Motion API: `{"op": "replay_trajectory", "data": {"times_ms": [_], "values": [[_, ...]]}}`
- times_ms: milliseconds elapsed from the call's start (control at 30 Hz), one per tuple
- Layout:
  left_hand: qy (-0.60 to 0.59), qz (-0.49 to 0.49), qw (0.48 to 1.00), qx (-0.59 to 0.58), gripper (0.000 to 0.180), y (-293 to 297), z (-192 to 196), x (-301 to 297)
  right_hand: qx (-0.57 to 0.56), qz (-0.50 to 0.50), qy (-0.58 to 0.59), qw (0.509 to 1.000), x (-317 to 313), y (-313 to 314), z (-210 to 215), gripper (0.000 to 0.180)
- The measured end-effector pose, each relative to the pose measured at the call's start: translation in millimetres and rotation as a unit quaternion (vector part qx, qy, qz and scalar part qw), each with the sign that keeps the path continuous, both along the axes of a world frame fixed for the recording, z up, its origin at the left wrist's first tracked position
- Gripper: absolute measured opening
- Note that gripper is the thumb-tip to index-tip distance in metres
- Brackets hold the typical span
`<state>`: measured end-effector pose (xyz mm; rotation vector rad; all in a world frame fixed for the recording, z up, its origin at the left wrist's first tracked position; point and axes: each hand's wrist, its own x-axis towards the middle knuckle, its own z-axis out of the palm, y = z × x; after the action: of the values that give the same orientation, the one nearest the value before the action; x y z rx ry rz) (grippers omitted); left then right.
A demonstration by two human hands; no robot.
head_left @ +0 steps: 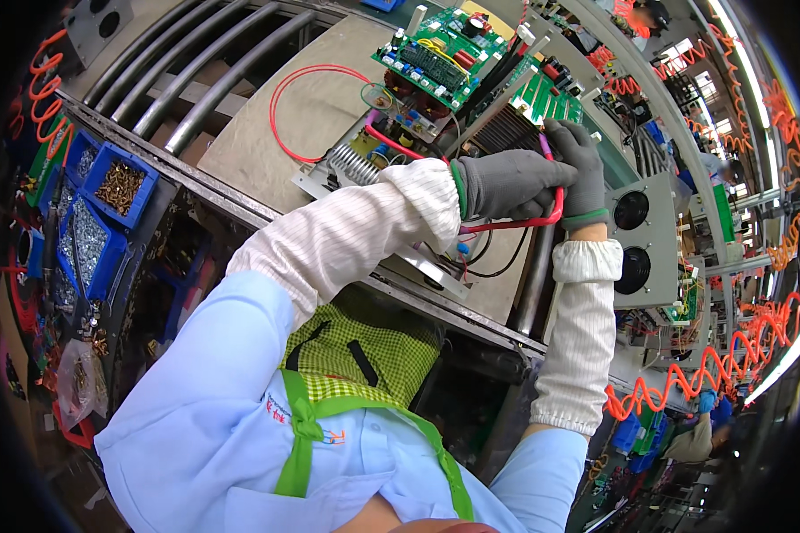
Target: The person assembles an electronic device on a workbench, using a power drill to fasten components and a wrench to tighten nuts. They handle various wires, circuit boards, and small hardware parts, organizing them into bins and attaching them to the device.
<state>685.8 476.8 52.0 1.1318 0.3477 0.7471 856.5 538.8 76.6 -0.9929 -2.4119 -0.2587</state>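
Hands in grey knit gloves work over an electronics assembly with green circuit boards [449, 67], which sits on a flat beige board [249, 133]. The left hand [511, 182] closes around a thick red cable [557, 208]; the right hand [581, 169] bends its fingers beside the cable's purple end, its grip too hidden to tell. A silver coiled spring-like part [354, 166] lies near the left forearm.
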Motion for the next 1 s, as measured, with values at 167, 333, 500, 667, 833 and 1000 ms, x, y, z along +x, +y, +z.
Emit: {"op": "replay_trajectory", "data": {"times_ms": [167, 333, 500, 667, 833, 1000], "values": [[0.051, 0.052, 0.997, -0.030, 0.036, -2.5, -0.8, 1.7, 0.138, -0.044, -0.079, 0.986, -9.0, 1.7, -6.8, 0.031], [0.145, 0.175, 0.906, 0.358, 0.050, -48.3, -17.3, 0.3, 0.208, -0.029, -0.083, 0.974, -14.8, 0.4, -10.1, 0.029], [0.351, 0.261, 0.776, 0.456, 0.057, -60.8, -22.3, -5.6, 0.233, -0.048, -0.082, 0.968, -18.8, -4.8, -13.3, 0.024], [0.288, 0.343, 0.776, 0.444, 0.052, -59.3, -22.0, 6.5, 0.232, -0.038, -0.071, 0.969, -17.9, 0.5, -13.8, 0.026], [0.212, 0.353, 0.824, 0.389, 0.057, -55.3, -3.8, 5.7, 0.217, -0.040, -0.070, 0.973, -14.6, 4.8, -17.3, 0.027], [0.077, 0.323, 0.909, 0.253, 0.061, -58.5, -8.9, 12.3, 0.212, -0.044, -0.081, 0.973, -13.5, 3.7, -15.6, 0.027]]}}
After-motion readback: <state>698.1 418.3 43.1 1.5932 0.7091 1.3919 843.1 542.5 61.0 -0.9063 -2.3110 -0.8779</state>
